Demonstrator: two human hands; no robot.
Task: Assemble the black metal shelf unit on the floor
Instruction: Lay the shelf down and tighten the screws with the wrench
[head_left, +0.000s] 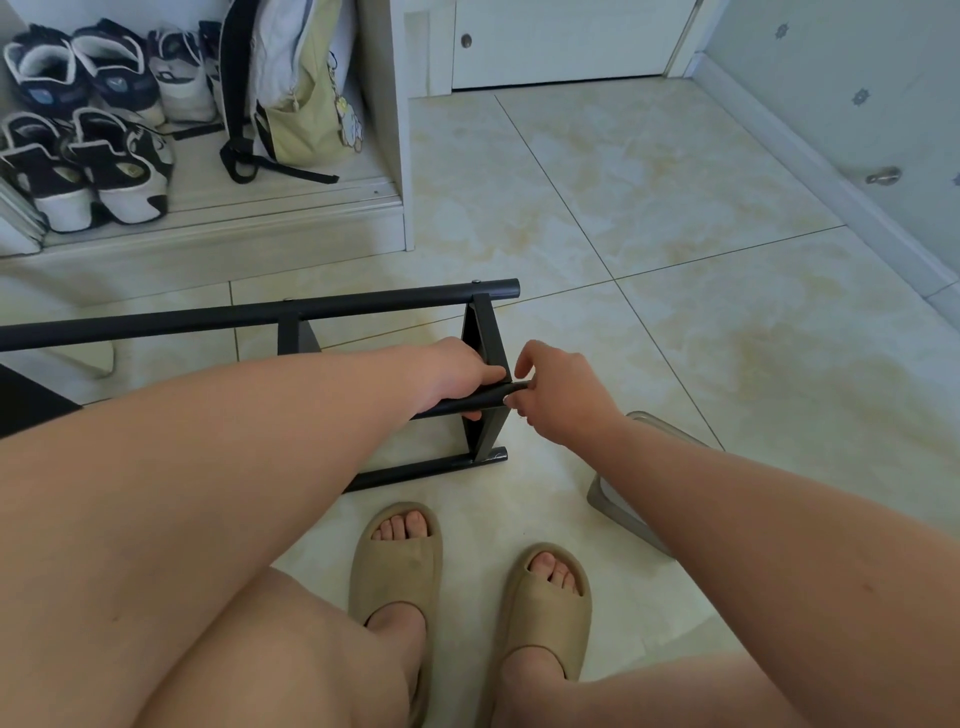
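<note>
The black metal shelf frame (260, 312) lies on its side on the tiled floor, with long round tubes running left to right and a flat cross brace (485, 332) near its right end. My left hand (457, 376) grips the middle tube (480, 399) close to its end. My right hand (558, 397) pinches the very tip of that same tube with curled fingers. A lower tube (431, 467) lies nearer my feet. Whether a small part sits between my right fingers is hidden.
A white open cabinet (384, 156) at the back left holds several sneakers (83, 130) and a pale backpack (291, 88). A grey metal stool or stand (623, 504) sits under my right forearm. My feet in beige slides (400, 566) stand just before the frame. A wall runs along the right.
</note>
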